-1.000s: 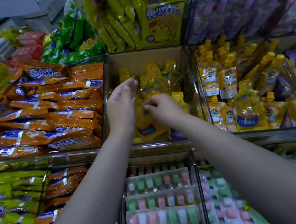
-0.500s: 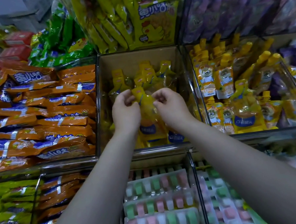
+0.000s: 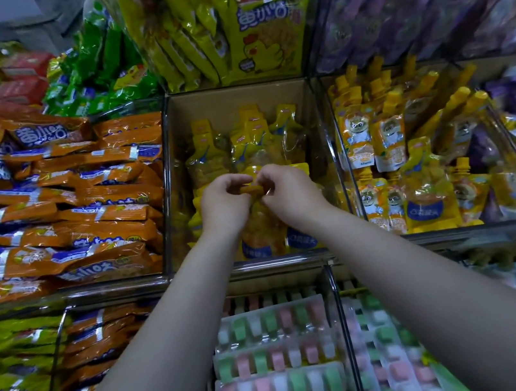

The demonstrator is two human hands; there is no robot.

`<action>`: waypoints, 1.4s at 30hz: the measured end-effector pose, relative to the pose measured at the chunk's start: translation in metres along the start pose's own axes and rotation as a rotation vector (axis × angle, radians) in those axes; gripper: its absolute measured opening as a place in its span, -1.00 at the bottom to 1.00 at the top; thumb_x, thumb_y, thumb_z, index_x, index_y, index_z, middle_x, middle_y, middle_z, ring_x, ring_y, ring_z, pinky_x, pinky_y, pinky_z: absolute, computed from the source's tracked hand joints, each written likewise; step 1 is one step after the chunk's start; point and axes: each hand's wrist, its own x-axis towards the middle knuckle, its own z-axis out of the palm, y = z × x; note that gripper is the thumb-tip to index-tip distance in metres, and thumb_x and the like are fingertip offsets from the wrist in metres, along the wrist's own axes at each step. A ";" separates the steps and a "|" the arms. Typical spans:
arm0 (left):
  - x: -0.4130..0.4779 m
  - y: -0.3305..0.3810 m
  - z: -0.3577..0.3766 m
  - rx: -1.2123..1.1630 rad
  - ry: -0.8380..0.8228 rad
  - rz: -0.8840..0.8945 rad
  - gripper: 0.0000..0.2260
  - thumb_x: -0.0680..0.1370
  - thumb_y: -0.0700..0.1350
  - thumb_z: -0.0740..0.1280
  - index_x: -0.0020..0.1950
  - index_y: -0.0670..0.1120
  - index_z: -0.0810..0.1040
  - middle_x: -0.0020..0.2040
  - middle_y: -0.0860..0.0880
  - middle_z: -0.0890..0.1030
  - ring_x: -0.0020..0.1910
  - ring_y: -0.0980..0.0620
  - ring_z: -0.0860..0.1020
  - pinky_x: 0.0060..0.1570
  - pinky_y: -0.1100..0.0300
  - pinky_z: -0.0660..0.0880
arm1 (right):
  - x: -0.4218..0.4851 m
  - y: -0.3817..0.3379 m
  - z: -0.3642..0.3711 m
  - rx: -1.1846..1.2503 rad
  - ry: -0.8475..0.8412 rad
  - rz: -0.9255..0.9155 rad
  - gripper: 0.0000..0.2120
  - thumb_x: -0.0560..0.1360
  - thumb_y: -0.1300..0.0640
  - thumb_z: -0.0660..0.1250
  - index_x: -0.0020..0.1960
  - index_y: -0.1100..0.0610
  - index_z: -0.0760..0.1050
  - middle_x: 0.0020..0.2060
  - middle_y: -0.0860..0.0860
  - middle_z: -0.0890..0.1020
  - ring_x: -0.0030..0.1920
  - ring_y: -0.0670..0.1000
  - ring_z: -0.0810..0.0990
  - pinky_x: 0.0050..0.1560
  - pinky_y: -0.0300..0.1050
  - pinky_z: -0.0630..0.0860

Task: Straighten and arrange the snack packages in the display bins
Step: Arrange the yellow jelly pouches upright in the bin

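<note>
Left hand [image 3: 223,200], right hand [image 3: 289,190] closer on pouch [image 3: 260,228]

**Colours in the snack bins**

The middle bin [image 3: 234,97] is of brown cardboard. Its pouches [image 3: 208,166] are yellow, and the front pouch [image 3: 259,225] has a blue label and an orange cap. The packets [image 3: 101,216] on the left are orange with blue and white print. The candy trays [image 3: 275,358] below show pink, green and white squares.

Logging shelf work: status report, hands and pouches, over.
Left hand and right hand, fingers pinching top of yellow pouch. Pouch in middle bin, front row. Nothing in the way.
</note>
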 end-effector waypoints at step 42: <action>-0.008 0.011 -0.004 -0.160 -0.030 0.115 -0.71 0.66 -0.12 0.22 0.37 -0.02 0.53 0.27 0.06 0.57 0.24 0.16 0.50 0.11 0.34 0.48 | -0.002 -0.007 -0.009 0.326 0.159 -0.075 -0.88 0.57 0.16 0.35 0.09 0.11 0.60 -0.07 -0.12 0.61 -0.03 -0.17 0.58 -0.07 -0.43 0.49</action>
